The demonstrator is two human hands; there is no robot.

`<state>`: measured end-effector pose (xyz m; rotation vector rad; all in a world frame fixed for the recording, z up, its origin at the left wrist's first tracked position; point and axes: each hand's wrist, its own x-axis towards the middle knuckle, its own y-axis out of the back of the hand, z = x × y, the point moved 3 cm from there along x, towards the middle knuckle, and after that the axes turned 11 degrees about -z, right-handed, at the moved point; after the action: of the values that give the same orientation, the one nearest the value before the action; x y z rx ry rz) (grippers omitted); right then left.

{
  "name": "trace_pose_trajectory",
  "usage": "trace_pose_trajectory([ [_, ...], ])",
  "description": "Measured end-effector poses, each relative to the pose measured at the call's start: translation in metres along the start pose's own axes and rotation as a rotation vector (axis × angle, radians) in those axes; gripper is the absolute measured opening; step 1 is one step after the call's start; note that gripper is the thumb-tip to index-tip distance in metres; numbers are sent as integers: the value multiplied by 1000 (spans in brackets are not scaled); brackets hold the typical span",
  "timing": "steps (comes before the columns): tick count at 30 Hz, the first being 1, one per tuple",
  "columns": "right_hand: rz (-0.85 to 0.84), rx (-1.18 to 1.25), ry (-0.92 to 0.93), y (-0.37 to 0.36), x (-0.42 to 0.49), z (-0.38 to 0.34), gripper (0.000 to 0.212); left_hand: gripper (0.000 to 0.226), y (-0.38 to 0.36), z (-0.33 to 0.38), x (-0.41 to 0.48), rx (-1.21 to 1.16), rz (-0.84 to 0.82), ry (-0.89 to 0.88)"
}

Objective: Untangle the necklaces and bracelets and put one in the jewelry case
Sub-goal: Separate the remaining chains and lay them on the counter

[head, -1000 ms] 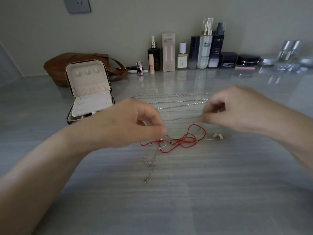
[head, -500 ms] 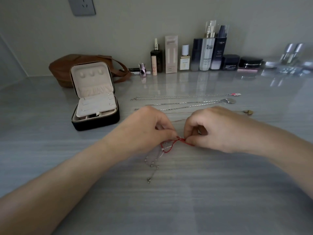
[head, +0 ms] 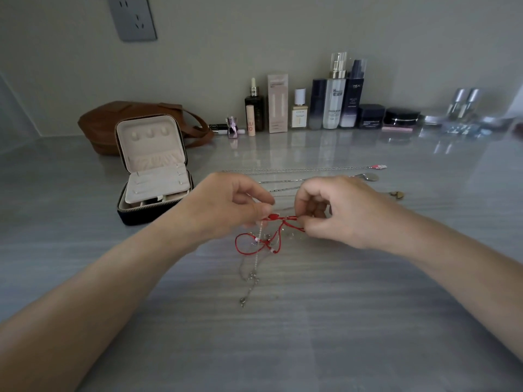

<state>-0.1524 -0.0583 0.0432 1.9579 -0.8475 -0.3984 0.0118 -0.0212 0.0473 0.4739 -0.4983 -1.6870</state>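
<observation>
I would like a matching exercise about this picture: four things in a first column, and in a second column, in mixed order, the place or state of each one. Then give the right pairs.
Things
1. red cord bracelet
2. black zippered jewelry case with cream lining
3. brown leather bag
4. grey wall socket

Places or states
A. high on the wall, at the left
B. open, on the grey table, left of the hands
C. pinched by the left hand and the right hand
D. behind the case, near the wall

Pairs: 1-C, 2-B, 3-D, 4-A
</observation>
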Motion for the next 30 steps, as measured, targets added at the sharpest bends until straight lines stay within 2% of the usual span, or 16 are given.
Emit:
trace_pose_trajectory([
  [6,-6,-25,2,-3,3,3,11,9,1,3,-2,-26,-6,-16],
  [12,90,289,47,5,3,4,15,16,-2,1,-3,-15,-105,18],
  [18,101,365,63,8,2,3,17,19,2,-2,-3,-8,-142,30],
  [23,162,416,53,12,1,3,13,16,7,-4,0,-46,-93,39],
  [30,251,446,-57,15,3,14,16,15,17,-4,-2,-97,-55,13],
])
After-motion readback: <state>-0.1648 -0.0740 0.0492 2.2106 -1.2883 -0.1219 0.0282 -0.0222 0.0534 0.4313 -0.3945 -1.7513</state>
